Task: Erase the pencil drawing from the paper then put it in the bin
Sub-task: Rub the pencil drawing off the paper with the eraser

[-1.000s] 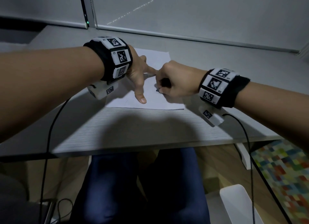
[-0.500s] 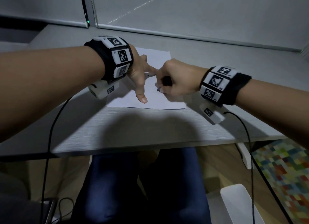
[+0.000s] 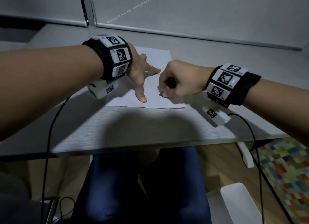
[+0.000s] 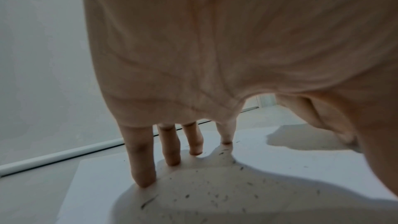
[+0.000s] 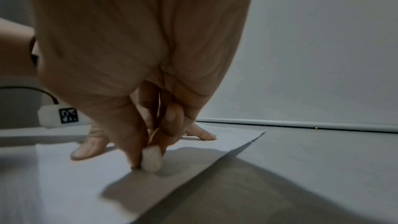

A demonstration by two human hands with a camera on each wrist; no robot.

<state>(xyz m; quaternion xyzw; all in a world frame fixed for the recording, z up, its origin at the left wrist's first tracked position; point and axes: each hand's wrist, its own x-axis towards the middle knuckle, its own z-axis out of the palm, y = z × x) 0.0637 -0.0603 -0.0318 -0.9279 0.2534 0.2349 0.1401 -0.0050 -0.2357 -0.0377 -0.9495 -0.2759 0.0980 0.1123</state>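
Mid-erasure, by the look of it. Right hand [image 3: 179, 80] curled, grip pinching a small white eraser [image 5: 151, 159] between thumb and fingertips, eraser tip down on the paper [image 3: 155, 59]. Left hand [image 3: 139, 73] spread, fingers [image 4: 143, 157] straight and pressing the sheet flat, grip open, nothing held. Paper lying flat on the counter [image 3: 150, 128], near the middle, long edge roughly square to the front edge. Dark crumbs [image 4: 217, 198] scattered over the sheet under the left palm, likely eraser rubbings, so a fair amount of rubbing probably done already. No clear pencil line visible in any view; a faint dark mark just beside the right thumb in the head view, too small to call. Cannot tell how much drawing is left under the hands. Left to do, judging from this: finish rubbing, lift the sheet, carry to the bin. White rounded container [image 3: 237, 205] on the floor, low to the right of the knees, possibly the bin, not certain. Counter pale grey with fine wood grain, strong head-and-arm shadow across the near half. Closed grey roller blinds [image 3: 200, 9] behind, small green light at the frame. Wood floor below, multicoloured checked rug [image 3: 287, 167] at right. Black cables [image 3: 50, 133] trailing from both wrist units.
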